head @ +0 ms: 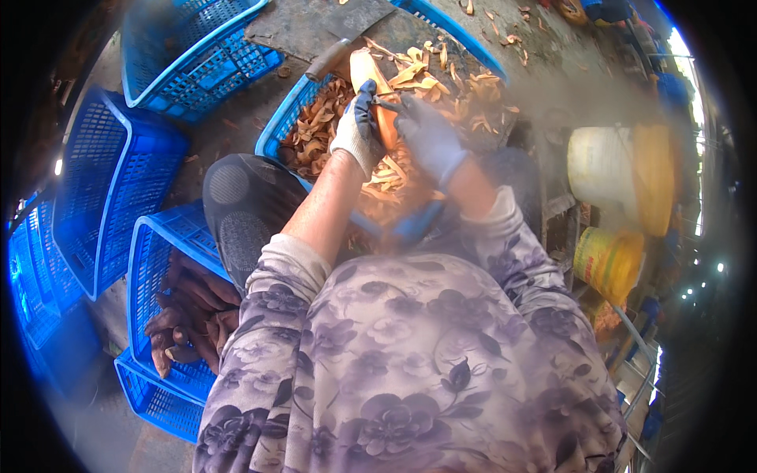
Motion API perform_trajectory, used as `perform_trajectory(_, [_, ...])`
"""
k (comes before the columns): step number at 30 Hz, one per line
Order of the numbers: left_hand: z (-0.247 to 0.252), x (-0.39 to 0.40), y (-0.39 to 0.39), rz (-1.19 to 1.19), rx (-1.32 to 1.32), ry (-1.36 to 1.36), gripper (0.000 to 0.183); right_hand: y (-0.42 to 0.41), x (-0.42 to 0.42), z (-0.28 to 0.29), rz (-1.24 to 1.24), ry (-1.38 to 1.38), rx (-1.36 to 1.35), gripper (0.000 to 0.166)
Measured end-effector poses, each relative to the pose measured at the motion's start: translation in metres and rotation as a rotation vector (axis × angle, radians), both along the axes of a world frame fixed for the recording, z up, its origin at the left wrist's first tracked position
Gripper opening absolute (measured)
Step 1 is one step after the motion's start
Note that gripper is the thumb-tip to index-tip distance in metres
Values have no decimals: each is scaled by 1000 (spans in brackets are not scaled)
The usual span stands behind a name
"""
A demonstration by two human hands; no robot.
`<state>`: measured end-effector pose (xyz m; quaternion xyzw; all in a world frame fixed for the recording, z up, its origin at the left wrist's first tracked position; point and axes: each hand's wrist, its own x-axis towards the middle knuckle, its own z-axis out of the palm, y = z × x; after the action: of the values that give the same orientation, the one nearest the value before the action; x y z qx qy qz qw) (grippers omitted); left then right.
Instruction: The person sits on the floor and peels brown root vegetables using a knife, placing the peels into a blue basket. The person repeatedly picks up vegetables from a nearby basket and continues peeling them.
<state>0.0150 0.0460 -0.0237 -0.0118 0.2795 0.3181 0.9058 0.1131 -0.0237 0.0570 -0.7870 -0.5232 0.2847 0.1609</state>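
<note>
My left hand (359, 127), in a white knit glove with dark coated fingers, grips a long, pale orange peeled root vegetable (365, 66). The root is tilted, its pale end pointing away from me. My right hand (429, 135), in a light glove blurred in the view, is shut on a small dark peeling tool (387, 105) that lies against the root's side. Most of that tool is hidden by the fingers. Beneath both hands, a blue plastic crate (273, 131) holds many curled peelings (310, 139).
A cleaver (326, 60) lies on a board (284, 35) across the crate's far side. At left stand blue crates (97, 195); another crate (139, 284) holds brown unpeeled roots (192, 307). Right are a white bucket (600, 168) and a yellow bucket (609, 263).
</note>
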Motion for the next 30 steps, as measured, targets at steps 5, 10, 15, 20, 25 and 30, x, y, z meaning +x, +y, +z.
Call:
perform_trajectory(5, [3, 2, -10, 25, 28, 124, 35, -58, -9, -8, -38, 266, 62, 32])
perform_trajectory(10, [-4, 3, -12, 17, -49, 79, 35, -75, -9, 29, -207, 547, 120, 36])
perform_trajectory(15, [-5, 7, -6, -42, 14, 77, 46, -11, 8, 1, -110, 158, 13, 45])
perform_trajectory(20, [-11, 8, -2, -42, -18, 85, 35, -38, -5, 9, -214, 374, 29, 29])
perform_trajectory(25, [-3, 6, -2, -46, -33, 99, 32, -78, 4, 7, -252, 645, 42, 30])
perform_trajectory(30, [5, 2, -4, -52, -45, 1, 33, -44, 8, -2, -131, 459, 73, 32])
